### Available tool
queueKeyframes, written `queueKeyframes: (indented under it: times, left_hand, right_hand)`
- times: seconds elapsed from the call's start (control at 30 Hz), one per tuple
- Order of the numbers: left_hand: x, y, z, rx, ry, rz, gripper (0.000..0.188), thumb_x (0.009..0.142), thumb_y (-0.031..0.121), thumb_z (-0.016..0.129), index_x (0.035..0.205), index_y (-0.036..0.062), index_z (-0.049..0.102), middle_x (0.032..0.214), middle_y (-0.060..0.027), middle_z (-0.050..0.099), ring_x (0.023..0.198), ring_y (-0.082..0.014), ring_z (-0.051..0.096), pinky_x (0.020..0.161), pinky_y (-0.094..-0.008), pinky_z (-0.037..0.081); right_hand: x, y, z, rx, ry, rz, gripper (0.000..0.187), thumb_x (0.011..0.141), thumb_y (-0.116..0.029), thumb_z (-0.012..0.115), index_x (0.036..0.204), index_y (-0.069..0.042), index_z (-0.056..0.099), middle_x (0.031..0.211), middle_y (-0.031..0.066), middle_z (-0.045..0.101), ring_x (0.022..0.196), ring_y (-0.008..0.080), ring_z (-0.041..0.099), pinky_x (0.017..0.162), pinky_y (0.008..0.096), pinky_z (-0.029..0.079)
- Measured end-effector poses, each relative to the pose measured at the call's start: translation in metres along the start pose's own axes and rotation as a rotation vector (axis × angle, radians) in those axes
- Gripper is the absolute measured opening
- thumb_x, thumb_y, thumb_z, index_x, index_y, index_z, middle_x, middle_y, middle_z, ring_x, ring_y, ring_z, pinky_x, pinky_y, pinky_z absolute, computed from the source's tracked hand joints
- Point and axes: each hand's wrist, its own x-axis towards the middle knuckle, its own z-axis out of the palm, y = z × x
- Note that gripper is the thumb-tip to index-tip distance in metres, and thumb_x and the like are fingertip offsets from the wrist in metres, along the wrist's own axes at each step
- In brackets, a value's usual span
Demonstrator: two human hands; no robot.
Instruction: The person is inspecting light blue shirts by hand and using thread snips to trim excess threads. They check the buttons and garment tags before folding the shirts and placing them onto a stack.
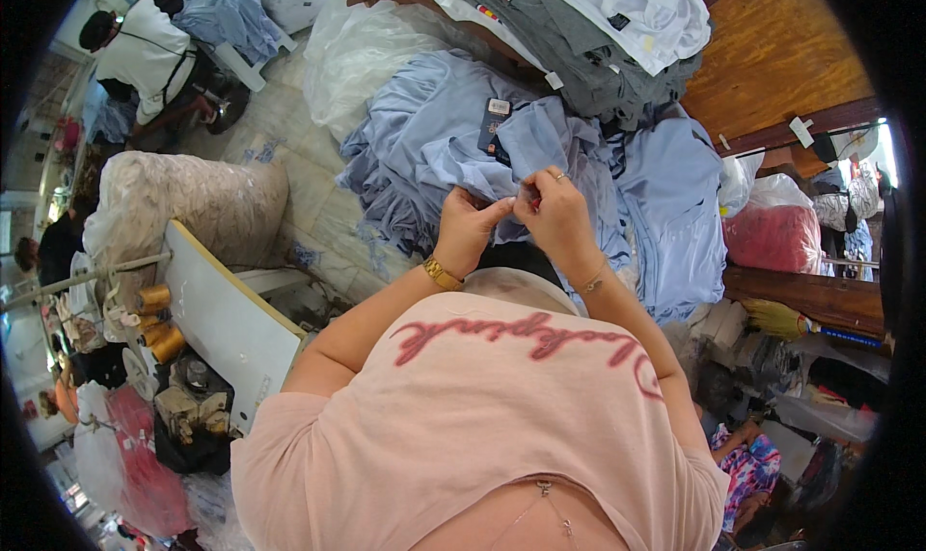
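A broad heap of light-blue garments [410, 107] spreads before the person, whatever carries it hidden beneath. Over its far right corner sits a stack of grey and white garments [612, 59]. At the heap's near edge — between the two hands — is a light-blue piece of cloth [536, 144]. The left hand [466, 231] grips its lower margin, thumb pointing right; the right hand [561, 221] pinches it just beside, though what tiny detail lies between the fingertips is hard to make out. A dark hang tag [495, 129] lies left of the cloth's raised flap.
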Motion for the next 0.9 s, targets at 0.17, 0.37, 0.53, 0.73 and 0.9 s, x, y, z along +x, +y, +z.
queueKeyframes:
  times: [0.17,0.37,0.53,0.73,0.9]
  left_hand:
    - [0.003,-0.003,-0.002,-0.121,0.039,-0.095,0.034,0.073,0.002,0.068,0.101,-0.0031,0.050,0.096,-0.0079,0.058,0.085,-0.0134,0.056,0.077,-0.0252,0.045]
    - [0.004,0.003,0.000,-0.177,0.023,-0.145,0.034,0.075,-0.002,0.062,0.107,0.0002,0.049,0.101,-0.0063,0.057,0.091,-0.0156,0.056,0.082,-0.0281,0.044]
    - [0.005,0.003,-0.001,-0.220,0.008,-0.097,0.036,0.075,-0.002,0.063,0.107,0.0000,0.048,0.101,-0.0065,0.057,0.091,-0.0155,0.056,0.081,-0.0278,0.044]
    - [0.004,0.005,0.003,-0.205,0.020,-0.110,0.039,0.073,-0.001,0.066,0.105,-0.0042,0.045,0.098,-0.0088,0.056,0.087,-0.0148,0.056,0.077,-0.0264,0.046]
    - [0.007,-0.003,-0.002,-0.194,0.029,-0.146,0.039,0.073,0.000,0.067,0.104,-0.0063,0.044,0.097,-0.0105,0.056,0.085,-0.0150,0.057,0.076,-0.0254,0.046]
  right_hand:
    - [-0.004,0.020,0.003,1.007,-0.212,0.801,0.012,0.079,-0.013,0.059,0.082,-0.002,0.056,0.066,-0.0010,0.051,0.056,0.0122,0.049,0.049,0.0246,0.039]
    - [-0.012,0.020,0.002,0.611,-0.110,0.538,0.019,0.085,-0.021,0.055,0.091,-0.003,0.055,0.073,0.0033,0.054,0.066,0.0156,0.053,0.057,0.0271,0.042]
    - [-0.009,0.005,-0.020,-0.003,-0.137,0.074,0.020,0.085,-0.022,0.053,0.096,-0.006,0.054,0.082,0.0119,0.053,0.073,0.0281,0.057,0.062,0.0358,0.045]
    - [-0.011,0.000,-0.020,-0.116,-0.104,-0.025,0.016,0.084,-0.021,0.054,0.091,-0.006,0.054,0.080,0.0101,0.053,0.067,0.0286,0.057,0.056,0.0360,0.045]
    - [-0.008,-0.003,-0.016,-0.132,-0.116,-0.035,0.016,0.085,-0.020,0.053,0.091,-0.005,0.053,0.081,0.0101,0.055,0.066,0.0295,0.057,0.056,0.0358,0.044]
